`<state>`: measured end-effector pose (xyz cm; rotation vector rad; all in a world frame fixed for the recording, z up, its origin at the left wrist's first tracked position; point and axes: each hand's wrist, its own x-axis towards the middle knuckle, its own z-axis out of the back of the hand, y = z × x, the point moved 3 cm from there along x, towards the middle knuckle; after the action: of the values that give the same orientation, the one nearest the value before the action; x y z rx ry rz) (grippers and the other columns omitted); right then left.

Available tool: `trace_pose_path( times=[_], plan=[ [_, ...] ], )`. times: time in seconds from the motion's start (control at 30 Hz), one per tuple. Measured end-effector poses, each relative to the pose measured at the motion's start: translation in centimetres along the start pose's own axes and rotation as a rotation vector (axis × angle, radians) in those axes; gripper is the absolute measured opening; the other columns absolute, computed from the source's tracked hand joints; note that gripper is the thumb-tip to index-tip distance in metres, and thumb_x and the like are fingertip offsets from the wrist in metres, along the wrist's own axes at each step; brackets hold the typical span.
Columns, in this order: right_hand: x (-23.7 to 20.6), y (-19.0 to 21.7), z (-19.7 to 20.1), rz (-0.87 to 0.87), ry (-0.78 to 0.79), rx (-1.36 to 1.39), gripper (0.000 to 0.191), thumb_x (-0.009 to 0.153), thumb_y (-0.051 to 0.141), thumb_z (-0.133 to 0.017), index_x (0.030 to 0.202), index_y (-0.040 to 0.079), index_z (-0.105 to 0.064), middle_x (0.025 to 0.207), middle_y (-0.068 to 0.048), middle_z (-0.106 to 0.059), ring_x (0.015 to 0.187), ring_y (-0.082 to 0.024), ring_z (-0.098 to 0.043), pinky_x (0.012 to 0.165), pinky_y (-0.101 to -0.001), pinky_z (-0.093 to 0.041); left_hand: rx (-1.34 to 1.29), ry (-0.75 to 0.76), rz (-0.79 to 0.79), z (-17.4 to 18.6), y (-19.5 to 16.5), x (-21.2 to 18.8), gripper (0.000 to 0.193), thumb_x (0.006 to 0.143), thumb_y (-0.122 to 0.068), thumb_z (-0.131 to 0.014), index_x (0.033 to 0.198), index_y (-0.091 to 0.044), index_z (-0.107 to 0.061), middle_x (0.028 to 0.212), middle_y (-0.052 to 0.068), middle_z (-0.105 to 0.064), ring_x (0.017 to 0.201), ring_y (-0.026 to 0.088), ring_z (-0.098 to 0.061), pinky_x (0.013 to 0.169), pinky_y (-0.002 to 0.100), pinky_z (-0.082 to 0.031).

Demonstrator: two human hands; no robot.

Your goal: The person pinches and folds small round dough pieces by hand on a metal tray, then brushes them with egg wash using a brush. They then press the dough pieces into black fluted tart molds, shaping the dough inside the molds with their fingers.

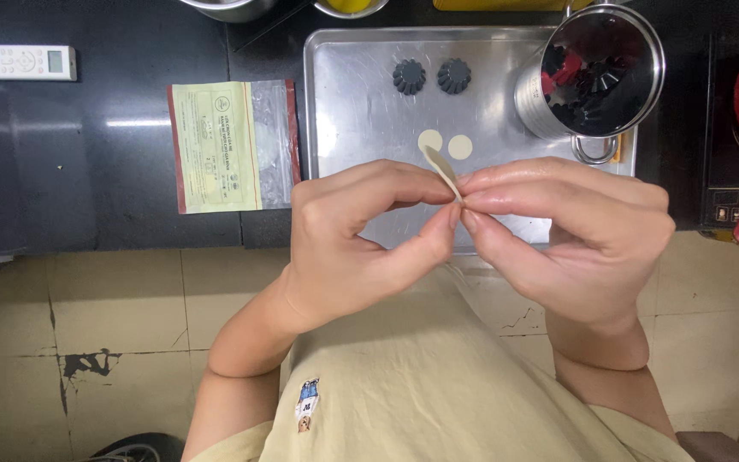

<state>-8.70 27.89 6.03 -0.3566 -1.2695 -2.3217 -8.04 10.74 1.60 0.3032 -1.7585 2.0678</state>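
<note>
Fingertips of your left hand and right hand pinch one thin dough disc, which sticks up edge-on between them.

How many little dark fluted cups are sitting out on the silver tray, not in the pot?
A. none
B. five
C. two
C: two dark fluted cups sit side by side on the silver tray, left of the steel pot, beyond the left hand and right hand, which pinch a thin dough disc.
</note>
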Motion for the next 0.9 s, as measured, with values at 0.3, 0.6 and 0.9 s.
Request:
trace_pose_path(
  times=[0.3,0.6,0.9],
  plan=[
    [0.5,-0.9,-0.2,0.028,0.042,0.027,0.023,0.076,-0.008,-0.079,0.098,-0.005,-0.07,0.096,-0.017,-0.072,0.089,-0.024,-0.073,0.08,-0.0288,-0.057,0.059,-0.042,-0.012,0.1,0.1,0.2,0.012,0.094,-0.003,-0.077,0.105,-0.001,-0.073,0.103,0.009,-0.076,0.093,0.016,-0.077,0.085,0.024,-0.063],
    [0.3,-1.0,-0.9,0.153,0.002,0.007,0.019,0.08,-0.014,-0.075,0.096,-0.005,-0.071,0.098,-0.02,-0.071,0.094,-0.029,-0.075,0.078,-0.0296,-0.061,-0.076,-0.043,0.099,0.4,0.7,0.2,0.007,0.097,-0.001,-0.074,0.104,0.001,-0.073,0.103,0.009,-0.076,0.091,0.013,-0.077,0.084,0.022,-0.064],
    [0.4,-1.2,-0.3,-0.041,-0.034,0.126,0.018,0.08,-0.01,-0.079,0.095,-0.004,-0.071,0.094,-0.016,-0.071,0.09,-0.022,-0.071,0.075,-0.0248,-0.056,0.076,-0.077,-0.099,-0.1,-0.3,0.1,0.014,0.095,0.0,-0.076,0.108,0.0,-0.072,0.108,0.011,-0.074,0.098,0.02,-0.077,0.086,0.025,-0.063]
  ],
)
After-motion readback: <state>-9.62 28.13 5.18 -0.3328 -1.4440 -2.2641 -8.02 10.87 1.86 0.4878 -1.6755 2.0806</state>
